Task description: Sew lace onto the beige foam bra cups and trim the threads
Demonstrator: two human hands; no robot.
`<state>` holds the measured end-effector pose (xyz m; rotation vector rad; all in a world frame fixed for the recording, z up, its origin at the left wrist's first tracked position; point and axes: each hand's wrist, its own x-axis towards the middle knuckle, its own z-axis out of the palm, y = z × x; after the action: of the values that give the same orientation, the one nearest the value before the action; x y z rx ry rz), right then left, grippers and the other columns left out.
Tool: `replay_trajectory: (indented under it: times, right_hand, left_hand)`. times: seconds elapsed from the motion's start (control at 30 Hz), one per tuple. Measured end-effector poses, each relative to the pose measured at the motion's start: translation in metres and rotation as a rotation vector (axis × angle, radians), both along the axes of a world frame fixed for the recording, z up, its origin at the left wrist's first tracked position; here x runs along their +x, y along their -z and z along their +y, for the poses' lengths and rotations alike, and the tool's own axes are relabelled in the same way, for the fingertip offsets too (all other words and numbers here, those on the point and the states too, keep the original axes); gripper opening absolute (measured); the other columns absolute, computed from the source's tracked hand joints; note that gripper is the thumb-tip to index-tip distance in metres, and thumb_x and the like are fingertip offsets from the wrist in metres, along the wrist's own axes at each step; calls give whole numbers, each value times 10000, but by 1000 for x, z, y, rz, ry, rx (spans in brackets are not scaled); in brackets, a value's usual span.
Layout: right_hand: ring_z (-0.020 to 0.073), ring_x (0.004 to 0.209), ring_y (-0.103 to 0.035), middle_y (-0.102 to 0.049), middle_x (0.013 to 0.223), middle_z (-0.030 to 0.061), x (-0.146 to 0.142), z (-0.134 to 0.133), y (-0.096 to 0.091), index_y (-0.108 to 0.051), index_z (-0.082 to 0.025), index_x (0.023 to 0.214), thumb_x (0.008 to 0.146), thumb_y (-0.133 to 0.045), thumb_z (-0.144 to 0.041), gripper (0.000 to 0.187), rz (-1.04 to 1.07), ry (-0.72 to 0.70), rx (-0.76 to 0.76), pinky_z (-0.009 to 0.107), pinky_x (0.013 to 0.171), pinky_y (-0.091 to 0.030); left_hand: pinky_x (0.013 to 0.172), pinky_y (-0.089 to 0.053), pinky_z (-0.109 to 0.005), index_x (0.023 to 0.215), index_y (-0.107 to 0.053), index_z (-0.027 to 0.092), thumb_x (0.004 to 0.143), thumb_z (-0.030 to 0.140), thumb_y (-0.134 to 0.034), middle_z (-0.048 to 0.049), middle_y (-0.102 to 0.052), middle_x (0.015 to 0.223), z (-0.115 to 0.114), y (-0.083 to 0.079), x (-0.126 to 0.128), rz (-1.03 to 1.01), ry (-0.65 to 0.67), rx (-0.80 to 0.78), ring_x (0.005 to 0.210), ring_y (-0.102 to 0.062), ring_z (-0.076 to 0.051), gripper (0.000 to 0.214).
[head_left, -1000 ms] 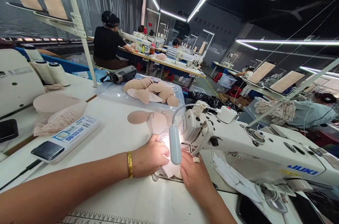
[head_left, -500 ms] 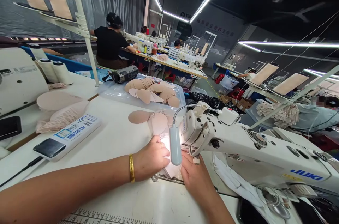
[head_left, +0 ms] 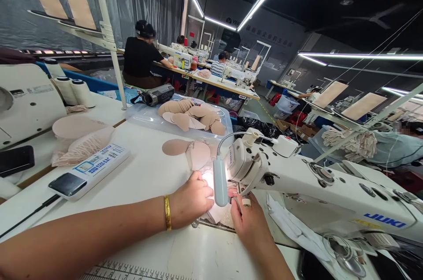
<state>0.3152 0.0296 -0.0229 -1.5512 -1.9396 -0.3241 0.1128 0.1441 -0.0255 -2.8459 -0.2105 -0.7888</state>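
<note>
Under the needle end of a white sewing machine (head_left: 291, 178), a pale fabric piece (head_left: 216, 214) lies in bright lamp light. My left hand (head_left: 193, 198), with a gold bracelet at the wrist, is closed, its curled fingers gripping the fabric's left side. To the right of it, my right hand (head_left: 249, 218) is beside the needle area, fingers bent and thumb drawn toward them. Something small and dark shows between that thumb and the fingers; I cannot make out what it is. The grey lamp head (head_left: 220, 183) hides part of the fabric and the fingertips.
Beige oval pads (head_left: 190, 114) fill a clear plastic tray (head_left: 142, 114) behind the fabric. More pads (head_left: 176, 147) lie nearer. A white boxy device (head_left: 90, 172) sits at left, a ruler (head_left: 132, 271) along the front edge. Co-workers sit at machines beyond.
My right hand has lifted from lying flat on the fabric, and its fingers have bent with the thumb apart from the cloth. My left hand keeps its grip. The view has shifted slightly.
</note>
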Motion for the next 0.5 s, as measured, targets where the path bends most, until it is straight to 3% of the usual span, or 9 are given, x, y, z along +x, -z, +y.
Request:
replay_trajectory:
  times: [0.17, 0.33, 0.5]
  right_hand:
    - [275, 966, -727, -767, 1039, 79, 1, 0, -1, -623, -235, 1095, 975, -455, -91, 251, -23, -10, 13, 434, 835, -625]
    - [268, 973, -710, -764, 1047, 79, 3, 0, 3, -629, -224, 1094, 979, -461, -96, 241, -20, -17, 17, 420, 850, -607]
    - [268, 930, -668, -744, 993, 76, 4, -4, 5, -646, -223, 1131, 996, -441, -126, 264, -22, -23, -73, 384, 780, -563]
  left_hand:
    - [766, -294, -387, 632, -462, 187, 676, -11, -644, 29, -505, 605, -4, 1, -3, -1, 2, 0, 589, -365, -148, 272]
    - [825, -330, -401, 694, -557, 192, 807, 31, -665, 20, -560, 648, -5, 0, -3, 0, -21, -25, 639, -448, -160, 225]
    - [799, -320, -406, 667, -533, 189, 772, 26, -639, 16, -557, 660, -4, 0, -2, 43, -38, -36, 629, -441, -160, 221]
